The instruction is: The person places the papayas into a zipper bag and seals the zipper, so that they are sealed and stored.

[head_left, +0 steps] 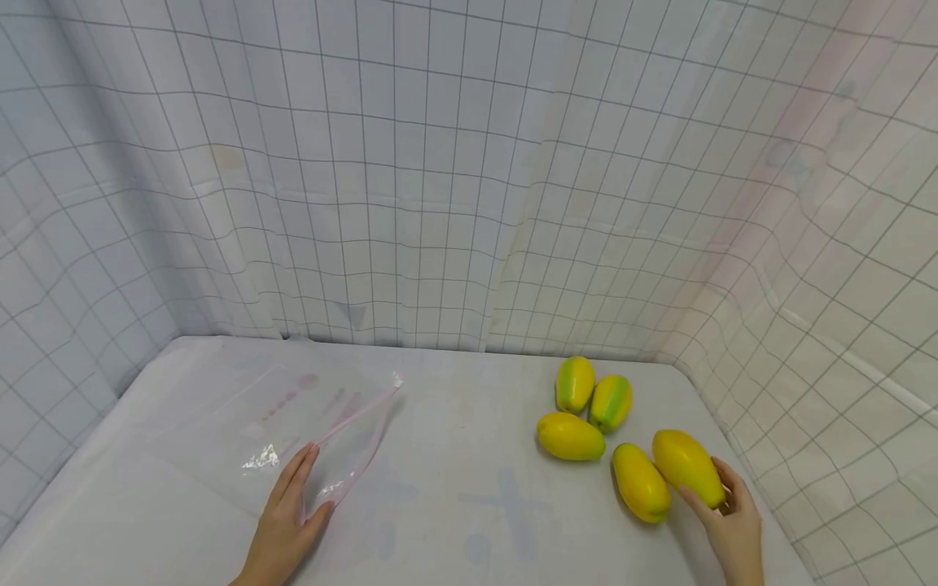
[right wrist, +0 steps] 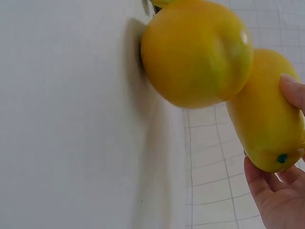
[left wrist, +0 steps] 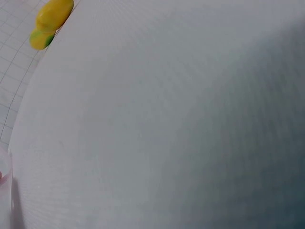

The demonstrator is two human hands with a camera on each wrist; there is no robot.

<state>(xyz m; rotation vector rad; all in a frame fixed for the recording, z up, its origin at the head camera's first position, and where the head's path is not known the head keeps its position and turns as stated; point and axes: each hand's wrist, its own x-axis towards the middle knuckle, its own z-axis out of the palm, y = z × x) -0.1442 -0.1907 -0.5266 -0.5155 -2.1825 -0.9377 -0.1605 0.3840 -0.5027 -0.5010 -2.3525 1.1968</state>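
Note:
A clear plastic bag (head_left: 242, 423) with a pink-edged mouth lies flat on the left of the table. My left hand (head_left: 282, 513) is at that mouth, its fingers extended along the upper edge and the thumb near the lower one; the two edges stand apart. On the right, my right hand (head_left: 735, 521) grips a yellow papaya (head_left: 686, 465) by its near end, thumb on one side and fingers on the other. The right wrist view shows this held papaya (right wrist: 267, 114) tilted, with another papaya (right wrist: 195, 52) right beside it.
Beside the held fruit lies another papaya (head_left: 641, 484). Farther back sit a sideways papaya (head_left: 570, 437) and two green-striped ones, a left papaya (head_left: 575, 382) and a right papaya (head_left: 611, 402). Gridded curtains (head_left: 440, 179) surround the white table (head_left: 454, 488) at back and sides.

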